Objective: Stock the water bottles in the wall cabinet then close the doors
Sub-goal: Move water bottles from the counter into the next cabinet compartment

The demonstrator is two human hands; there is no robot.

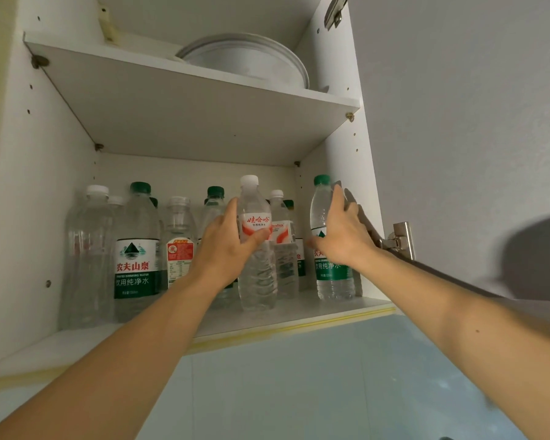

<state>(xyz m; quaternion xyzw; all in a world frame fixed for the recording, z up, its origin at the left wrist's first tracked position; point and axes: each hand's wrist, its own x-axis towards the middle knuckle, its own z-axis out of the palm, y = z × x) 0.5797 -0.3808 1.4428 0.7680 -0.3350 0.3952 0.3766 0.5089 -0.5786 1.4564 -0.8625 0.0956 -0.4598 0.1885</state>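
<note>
Lower shelf [299,315] of open wall cabinet [359,160], viewed from below. Nearest its front edge: left hand [227,249] gripping red-labelled bottle [256,242], upright; right hand [342,231] wrapped round green-capped bottle [329,236], upright, close to right cabinet wall. Bare strip of shelf ahead of both bottles. Behind and left: crowded rows of standing bottles [137,249] reaching back wall. Above: upper shelf [203,87] bearing stacked plates [245,58].

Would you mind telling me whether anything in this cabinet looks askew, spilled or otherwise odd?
Nothing is spilled or toppled. One oddity: the red-labelled bottle between the green-labelled ones appears to have no cap, unlike its neighbours. The left hand and right hand each hold an upright bottle on the lower shelf.
</note>
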